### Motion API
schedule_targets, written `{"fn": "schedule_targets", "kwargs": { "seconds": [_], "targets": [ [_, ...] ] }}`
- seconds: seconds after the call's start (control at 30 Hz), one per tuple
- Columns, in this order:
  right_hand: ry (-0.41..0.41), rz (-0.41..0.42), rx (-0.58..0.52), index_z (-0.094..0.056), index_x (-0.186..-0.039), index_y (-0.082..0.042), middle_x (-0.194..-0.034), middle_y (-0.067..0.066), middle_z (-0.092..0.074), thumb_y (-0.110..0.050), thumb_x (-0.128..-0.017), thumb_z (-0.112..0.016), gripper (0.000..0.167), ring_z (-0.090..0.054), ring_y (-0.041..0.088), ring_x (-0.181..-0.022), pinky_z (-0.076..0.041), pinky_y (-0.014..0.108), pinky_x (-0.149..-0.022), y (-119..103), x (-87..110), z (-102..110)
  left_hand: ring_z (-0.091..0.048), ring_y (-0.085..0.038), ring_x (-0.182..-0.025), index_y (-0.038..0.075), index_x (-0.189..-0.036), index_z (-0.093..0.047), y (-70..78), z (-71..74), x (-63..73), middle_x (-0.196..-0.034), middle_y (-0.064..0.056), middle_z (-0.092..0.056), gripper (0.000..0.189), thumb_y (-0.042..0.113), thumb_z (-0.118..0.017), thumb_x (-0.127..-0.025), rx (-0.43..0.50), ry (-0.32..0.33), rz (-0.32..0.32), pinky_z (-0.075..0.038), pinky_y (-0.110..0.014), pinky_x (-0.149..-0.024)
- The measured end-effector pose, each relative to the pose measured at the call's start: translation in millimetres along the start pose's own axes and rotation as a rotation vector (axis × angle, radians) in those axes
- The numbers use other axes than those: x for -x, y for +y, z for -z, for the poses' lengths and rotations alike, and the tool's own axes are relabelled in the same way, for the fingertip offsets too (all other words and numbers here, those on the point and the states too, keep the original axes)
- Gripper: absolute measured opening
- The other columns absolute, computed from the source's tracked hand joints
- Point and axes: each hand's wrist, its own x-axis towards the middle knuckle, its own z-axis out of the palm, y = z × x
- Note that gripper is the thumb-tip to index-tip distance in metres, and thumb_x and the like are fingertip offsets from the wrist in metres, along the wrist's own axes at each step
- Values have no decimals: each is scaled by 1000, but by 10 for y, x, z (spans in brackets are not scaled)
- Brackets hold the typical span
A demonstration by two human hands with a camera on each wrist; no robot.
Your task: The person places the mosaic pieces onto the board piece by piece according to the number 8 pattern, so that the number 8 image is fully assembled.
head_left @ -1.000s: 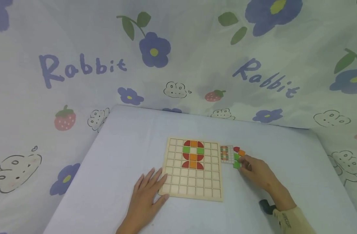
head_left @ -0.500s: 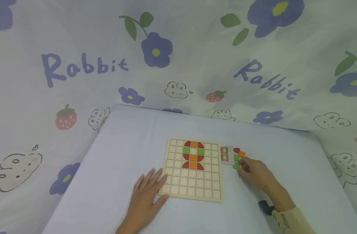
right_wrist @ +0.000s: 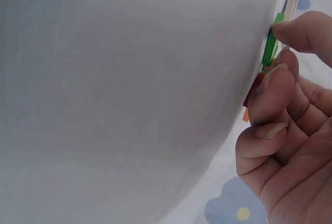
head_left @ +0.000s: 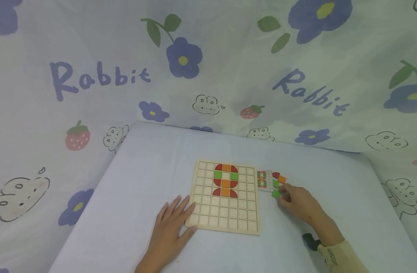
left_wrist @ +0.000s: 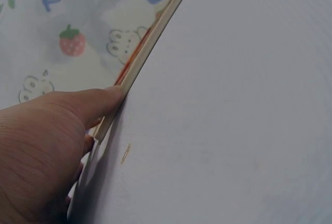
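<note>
My left hand lies spread with its fingers on the lower left corner of a square wooden grid board; its thumb presses the near edge in the left wrist view. Red quarter-round tiles, orange square tiles and green square tiles form a pattern in the upper middle of the grid. Right of the board, my right hand has its thumb and index finger at a green tile, pinching it, other fingers curled. A red tile shows beside them. The hand partly covers the small pile.
A small pattern card lies against the board's right side. Beside it are a loose red tile, an orange tile and green ones. The white table meets a printed cloth wall behind.
My right hand has barely shifted among the loose tiles. The left hand and the tiles on the board stay as they were; the head view has moved slightly.
</note>
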Motion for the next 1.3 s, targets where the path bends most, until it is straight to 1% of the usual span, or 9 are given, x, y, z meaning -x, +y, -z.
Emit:
{"fn": "schedule_targets", "kwargs": {
  "seconds": [0.2, 0.3, 0.4, 0.53, 0.7, 0.87, 1.07, 1.2, 1.3],
  "targets": [
    [1, -12, -11, -69, -122, -2, -99, 5, -75, -21, -90, -78, 38, -70, 21, -89, -62, 45, -79, 13, 14, 15, -28, -30, -156, 20, -152, -57, -3, -3, -2, -165, 1, -40, 65, 35, -80, -93, 4, 6, -4, -15, -60, -123],
    [12, -18, -23, -70, -122, -3, -101, 5, -76, -21, -90, -78, 38, -70, 21, -89, -62, 45, -79, 23, 28, 19, -28, -30, -156, 20, -152, -57, -3, -1, -1, -165, 1, -40, 65, 35, -80, -93, 6, 5, -1, -15, -60, -124],
    [20, -16, -43, -70, -122, -3, -96, 2, -74, -21, -91, -77, 36, -66, 17, -84, -60, 40, -74, 27, 42, 34, -27, -29, -156, 20, -152, -57, -1, 7, -2, -165, 1, -40, 65, 36, -80, -93, 4, 1, 4, -15, -60, -124],
    [28, -11, -65, -70, -121, -3, -87, -3, -69, -21, -92, -76, 35, -59, 14, -77, -54, 33, -67, 21, 59, 60, -27, -29, -156, 20, -152, -58, 5, 17, -7, -165, 1, -40, 65, 35, -80, -92, 6, 2, 3, -15, -60, -124],
    [33, 14, -85, -70, -120, -1, -85, -4, -67, -20, -93, -76, 34, -56, 13, -74, -51, 29, -62, 4, 79, 90, -29, -30, -156, 19, -151, -58, 19, 34, -16, -164, 0, -41, 65, 34, -81, -92, 16, 3, 3, -15, -60, -124],
    [46, 38, -98, -70, -118, -1, -79, -5, -60, -17, -92, -76, 31, -52, 13, -72, -46, 27, -58, -35, 107, 113, -27, -30, -156, 19, -151, -58, 31, 45, -16, -165, 1, -40, 65, 34, -80, -92, 18, -12, 16, -13, -60, -124],
    [41, 47, -108, -70, -118, -4, -75, -5, -55, -18, -92, -76, 30, -51, 13, -70, -44, 26, -57, -203, 148, 158, -28, -30, -156, 19, -151, -58, 32, 48, -11, -165, 0, -41, 65, 34, -80, -92, 13, -15, 14, -13, -60, -124],
    [49, 109, -114, -70, -113, -7, -69, -8, -53, -16, -91, -77, 25, -48, 9, -62, -42, 24, -52, -353, 145, 146, -28, -30, -156, 19, -151, -59, 34, 49, -10, -165, 0, -41, 65, 34, -81, -92, 13, -7, 11, -14, -60, -124],
    [37, 162, -107, -70, -112, -8, -67, -11, -51, -16, -91, -78, 23, -45, 5, -59, -41, 23, -50, -458, 143, 104, -28, -30, -156, 19, -151, -59, 40, 51, -7, -165, 0, -41, 65, 34, -81, -91, 16, -3, 11, -14, -60, -124]
  ]
}}
